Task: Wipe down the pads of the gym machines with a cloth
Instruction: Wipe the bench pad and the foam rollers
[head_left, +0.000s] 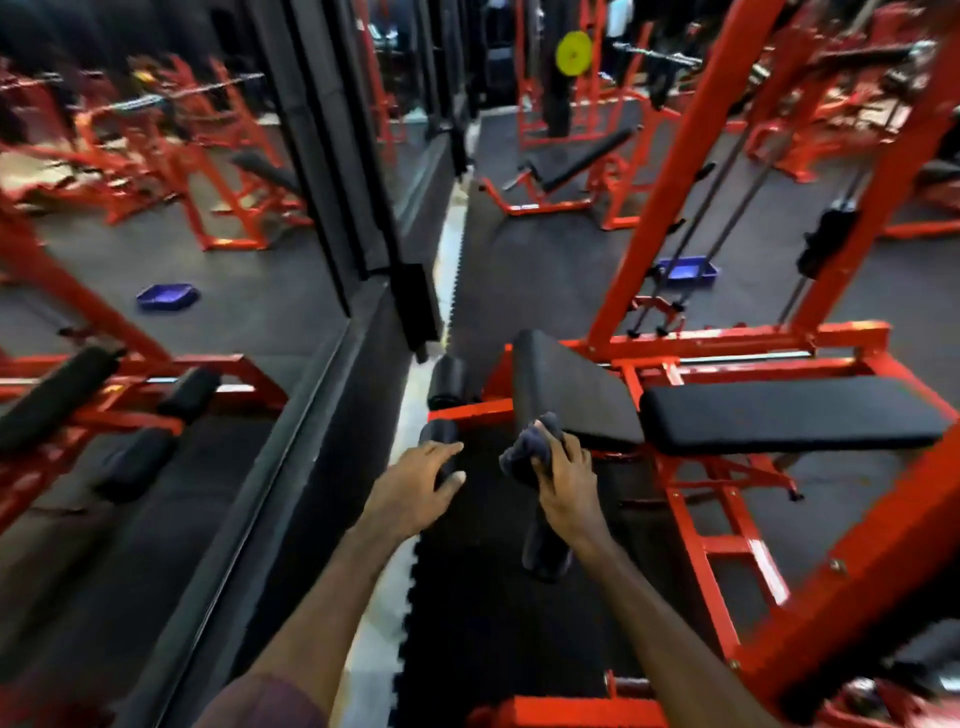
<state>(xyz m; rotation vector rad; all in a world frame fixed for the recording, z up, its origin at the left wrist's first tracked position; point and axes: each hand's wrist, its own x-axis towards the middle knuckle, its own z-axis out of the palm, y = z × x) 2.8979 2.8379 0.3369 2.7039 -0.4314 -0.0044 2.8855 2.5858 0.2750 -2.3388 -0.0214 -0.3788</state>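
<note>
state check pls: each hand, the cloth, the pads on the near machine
Left hand: open, fingers spread, touching the black cylindrical foam roller pad.
Right hand: grip closed on the dark blue-grey bunched cloth.
Cloth: crumpled, at the lower edge of the angled black seat pad.
Long flat black bench pad: bare, untouched.
Upper black roller pad: untouched.

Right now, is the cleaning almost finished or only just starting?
Hard to say what is already clean: no pad shows a wipe mark. In hand: the right hand grips a dark cloth at the near edge of the angled seat pad, while the left hand touches a black roller pad. Likely left: the long flat bench pad, the upper roller pad, and the incline bench farther back.
</note>
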